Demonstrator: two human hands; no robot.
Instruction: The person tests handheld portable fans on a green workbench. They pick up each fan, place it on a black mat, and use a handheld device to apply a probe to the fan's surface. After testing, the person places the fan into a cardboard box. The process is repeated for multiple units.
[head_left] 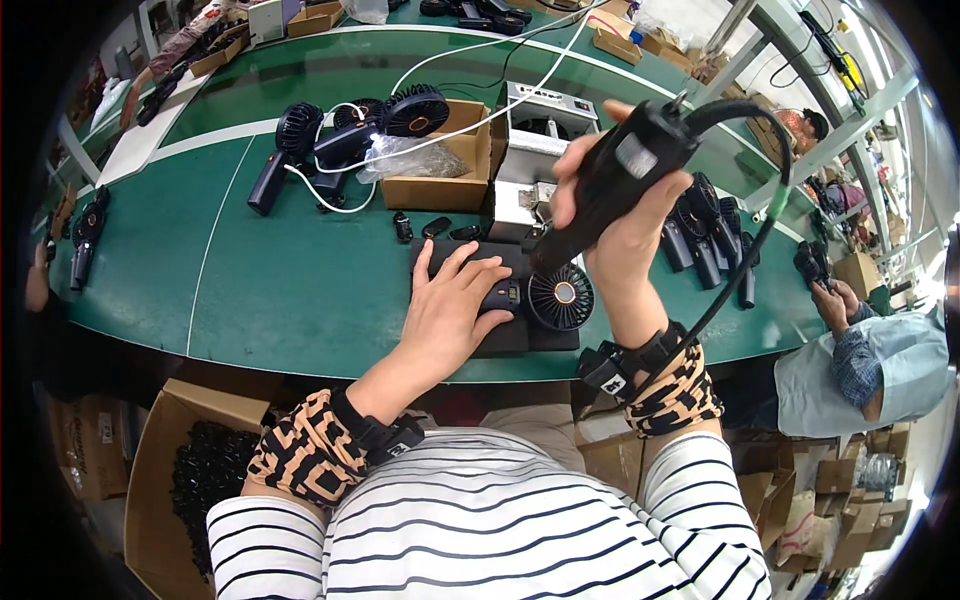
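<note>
My right hand point(632, 240) is wrapped round a black electric screwdriver point(625, 165), held tilted with its lower end down by a small handheld fan point(561, 296). A thick black cable runs from the screwdriver's top. The fan lies flat on a black block point(500, 342), its round head to the right. My left hand point(447, 308) rests over the fan's handle and holds it, thumb on the near side and fingers across the top. The screwdriver's tip meets the fan near the neck, but whether it touches is hidden.
Beyond the block stand a metal box-shaped device point(540, 150) and an open cardboard box point(430, 192). Several fans with white cables point(350, 140) lie left, more fans point(708, 230) right. Small black parts point(436, 228) sit behind my left hand. A co-worker point(850, 370) stands at right.
</note>
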